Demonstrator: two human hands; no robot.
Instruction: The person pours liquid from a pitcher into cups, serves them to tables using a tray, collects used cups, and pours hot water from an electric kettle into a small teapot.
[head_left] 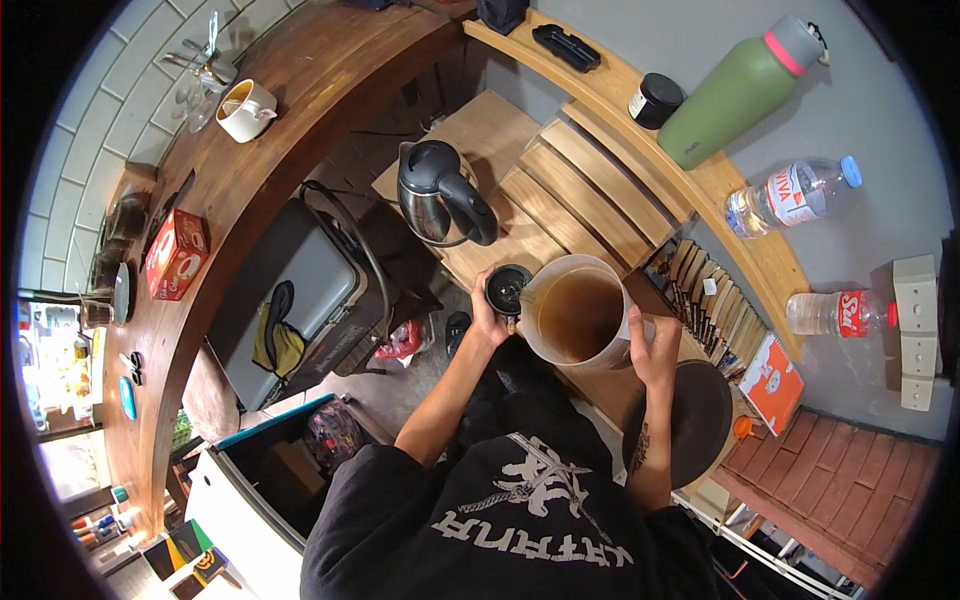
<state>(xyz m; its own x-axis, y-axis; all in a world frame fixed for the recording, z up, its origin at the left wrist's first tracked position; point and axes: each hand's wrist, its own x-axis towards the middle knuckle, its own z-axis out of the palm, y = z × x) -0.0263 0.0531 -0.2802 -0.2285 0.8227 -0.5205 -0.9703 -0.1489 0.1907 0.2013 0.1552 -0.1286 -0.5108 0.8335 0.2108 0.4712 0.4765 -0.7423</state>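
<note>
Pitcher [572, 266] and small dark cup [509, 270], held up close together.
You hold the pale, translucent pitcher by its handle, its wide mouth facing up, with brown liquid [580, 316] inside. Just left of the pitcher, by its spout, you hold the round cup mouth up, its inside dark and glossy; you cannot tell how full it is.

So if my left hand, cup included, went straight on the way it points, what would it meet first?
Probably the kettle, just beyond the left hand and its cup; depth is unclear, though, so it might slip past on the right.
</note>
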